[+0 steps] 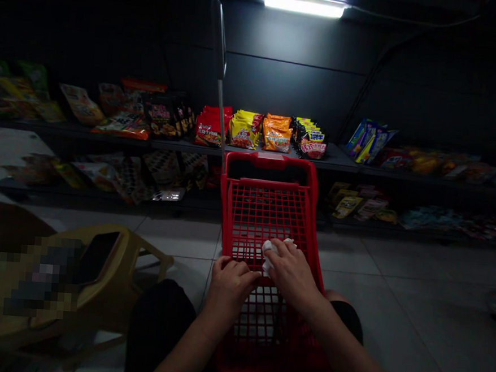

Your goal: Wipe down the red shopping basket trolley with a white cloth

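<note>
Cloth wad (pixel 270 254), soft, light, pinch anywhere: right grip (pixel 290 275) closed over it; left grip (pixel 229 286) curled on red basket mesh (pixel 266 221), hold unclear.

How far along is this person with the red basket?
Hard to judge from one moment. Done: no part of the red wire basket looks different from the rest, so nothing clearly is. In hand: the right hand holds a crumpled white cloth or tissue on the grid, the left hand beside it. Left: unclear; the hands aren't on the grid's far end.
</note>
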{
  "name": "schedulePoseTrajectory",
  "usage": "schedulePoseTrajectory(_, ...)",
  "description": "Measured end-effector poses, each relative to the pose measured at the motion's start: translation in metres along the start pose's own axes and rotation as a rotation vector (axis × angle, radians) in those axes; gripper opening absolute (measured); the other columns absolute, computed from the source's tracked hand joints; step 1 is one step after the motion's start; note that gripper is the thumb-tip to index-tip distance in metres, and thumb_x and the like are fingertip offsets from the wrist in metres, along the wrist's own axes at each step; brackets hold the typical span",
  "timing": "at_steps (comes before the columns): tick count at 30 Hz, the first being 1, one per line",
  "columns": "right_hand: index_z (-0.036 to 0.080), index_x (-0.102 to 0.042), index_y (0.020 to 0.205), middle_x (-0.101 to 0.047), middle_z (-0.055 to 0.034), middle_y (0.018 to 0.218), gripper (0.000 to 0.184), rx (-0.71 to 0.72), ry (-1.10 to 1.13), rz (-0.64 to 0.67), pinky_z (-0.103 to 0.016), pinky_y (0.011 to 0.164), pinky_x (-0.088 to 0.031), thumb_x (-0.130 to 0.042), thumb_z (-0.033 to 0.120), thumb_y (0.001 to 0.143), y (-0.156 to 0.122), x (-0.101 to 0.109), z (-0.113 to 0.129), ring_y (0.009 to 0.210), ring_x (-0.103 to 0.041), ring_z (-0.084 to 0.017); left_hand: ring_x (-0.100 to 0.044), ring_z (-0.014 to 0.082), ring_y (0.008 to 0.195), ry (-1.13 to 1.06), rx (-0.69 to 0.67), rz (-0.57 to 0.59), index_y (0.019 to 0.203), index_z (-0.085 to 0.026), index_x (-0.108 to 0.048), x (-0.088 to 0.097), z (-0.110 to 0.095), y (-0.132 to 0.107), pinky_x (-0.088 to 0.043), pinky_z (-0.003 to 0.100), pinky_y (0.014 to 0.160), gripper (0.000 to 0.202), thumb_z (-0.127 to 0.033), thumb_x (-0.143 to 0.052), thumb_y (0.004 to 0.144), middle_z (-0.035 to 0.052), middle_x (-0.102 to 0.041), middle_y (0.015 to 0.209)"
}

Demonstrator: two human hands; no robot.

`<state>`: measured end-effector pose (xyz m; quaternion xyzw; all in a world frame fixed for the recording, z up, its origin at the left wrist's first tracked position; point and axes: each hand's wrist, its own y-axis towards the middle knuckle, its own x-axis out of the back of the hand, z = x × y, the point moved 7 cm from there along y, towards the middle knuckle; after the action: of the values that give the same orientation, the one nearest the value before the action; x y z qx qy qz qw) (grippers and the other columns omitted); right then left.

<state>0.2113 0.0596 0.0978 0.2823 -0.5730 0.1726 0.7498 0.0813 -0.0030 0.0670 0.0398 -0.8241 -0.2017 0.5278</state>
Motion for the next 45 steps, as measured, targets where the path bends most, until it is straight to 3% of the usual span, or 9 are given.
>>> schedulePoseTrajectory(4, 0.023, -0.068, 0.095, -0.062, -0.0058, 0.121, 0.019, -0.050, 0.204, -0.060, -0.038, 0.098, -0.046, -0.057, 0.011, 0.086, 0.007, 0.005, -0.012, 0.110, -0.055, -0.022, -0.061, 0.0167, 0.085, -0.012, 0.021, 0.012, 0.096, -0.035, -0.072, 0.002, -0.002, -0.002, -0.027, 0.045, 0.100, 0.015, -0.025, -0.074, 0.085, -0.0058, -0.070, 0.083)
schedulePoseTrajectory(9, 0.024, -0.068, 0.110, -0.052, -0.0088, 0.141, 0.027, -0.003, 0.108, -0.029, -0.044, 0.106, -0.040, -0.060, 0.015, 0.085, 0.015, 0.003, -0.015, 0.125, -0.048, -0.027, -0.061, 0.0170, 0.085, 0.001, 0.021, 0.006, 0.094, -0.034, -0.073, 0.001, -0.003, -0.002, -0.028, 0.045, 0.099, 0.011, -0.027, -0.071, 0.087, -0.0048, -0.070, 0.084)
schedulePoseTrajectory(12, 0.020, -0.065, 0.117, -0.054, -0.0129, 0.139, 0.034, 0.032, 0.007, 0.013, -0.046, 0.106, -0.040, -0.063, 0.016, 0.083, 0.020, -0.003, -0.010, 0.123, -0.049, -0.029, -0.061, 0.0173, 0.085, 0.003, 0.020, 0.008, 0.093, -0.034, -0.073, 0.001, -0.002, -0.001, -0.028, 0.045, 0.099, 0.010, -0.027, -0.071, 0.087, -0.0047, -0.071, 0.083)
schedulePoseTrajectory(17, 0.023, -0.068, 0.098, -0.057, -0.0068, 0.128, 0.019, -0.011, 0.211, -0.093, -0.040, 0.102, -0.044, -0.058, 0.012, 0.085, 0.028, 0.001, -0.016, 0.118, -0.052, -0.022, -0.061, 0.0177, 0.085, 0.003, 0.026, 0.030, 0.093, -0.034, -0.072, 0.002, -0.004, -0.001, -0.029, 0.046, 0.099, 0.009, -0.027, -0.070, 0.087, -0.0043, -0.070, 0.083)
schedulePoseTrajectory(23, 0.018, -0.064, 0.117, -0.056, -0.0119, 0.136, 0.034, 0.119, 0.027, 0.004, -0.045, 0.104, -0.042, -0.062, 0.014, 0.084, 0.033, -0.005, 0.012, 0.122, -0.048, -0.028, -0.061, 0.0182, 0.087, 0.031, 0.016, 0.024, 0.091, -0.032, -0.072, 0.001, -0.003, -0.001, -0.029, 0.046, 0.099, 0.005, -0.029, -0.070, 0.087, -0.0035, -0.071, 0.083)
schedulePoseTrajectory(28, 0.019, -0.068, 0.098, -0.061, -0.0079, 0.124, 0.018, 0.055, 0.105, -0.034, -0.037, 0.101, -0.043, -0.061, 0.012, 0.084, 0.039, -0.003, 0.012, 0.115, -0.051, -0.023, -0.060, 0.0175, 0.085, 0.023, 0.007, 0.019, 0.092, -0.032, -0.072, 0.004, -0.004, -0.002, -0.029, 0.044, 0.098, 0.008, -0.028, -0.073, 0.086, -0.0041, -0.070, 0.083)
schedulePoseTrajectory(34, 0.022, -0.064, 0.120, -0.051, -0.0086, 0.144, 0.038, 0.132, 0.021, 0.024, -0.045, 0.103, -0.040, -0.062, 0.015, 0.083, 0.038, -0.008, 0.026, 0.126, -0.044, -0.029, -0.060, 0.0186, 0.088, 0.015, -0.003, 0.005, 0.089, -0.031, -0.072, 0.005, -0.005, 0.000, -0.028, 0.044, 0.098, 0.003, -0.032, -0.070, 0.088, -0.0030, -0.072, 0.087)
schedulePoseTrajectory(40, 0.024, -0.070, 0.100, -0.058, -0.0057, 0.129, 0.021, 0.084, 0.179, -0.027, -0.040, 0.102, -0.041, -0.059, 0.013, 0.085, 0.050, -0.005, 0.024, 0.119, -0.049, -0.023, -0.060, 0.0187, 0.090, -0.023, 0.015, 0.021, 0.094, -0.035, -0.073, 0.001, -0.003, -0.003, -0.028, 0.044, 0.098, 0.008, -0.030, -0.071, 0.087, -0.0035, -0.073, 0.091)
schedulePoseTrajectory(45, 0.025, -0.066, 0.117, -0.052, -0.0077, 0.141, 0.033, 0.140, 0.043, 0.044, -0.046, 0.104, -0.038, -0.061, 0.016, 0.085, 0.052, -0.015, 0.041, 0.129, -0.042, -0.028, -0.060, 0.0179, 0.087, -0.019, 0.015, 0.011, 0.092, -0.033, -0.074, -0.003, 0.000, -0.001, -0.027, 0.044, 0.100, 0.006, -0.034, -0.070, 0.088, -0.0031, -0.073, 0.088)
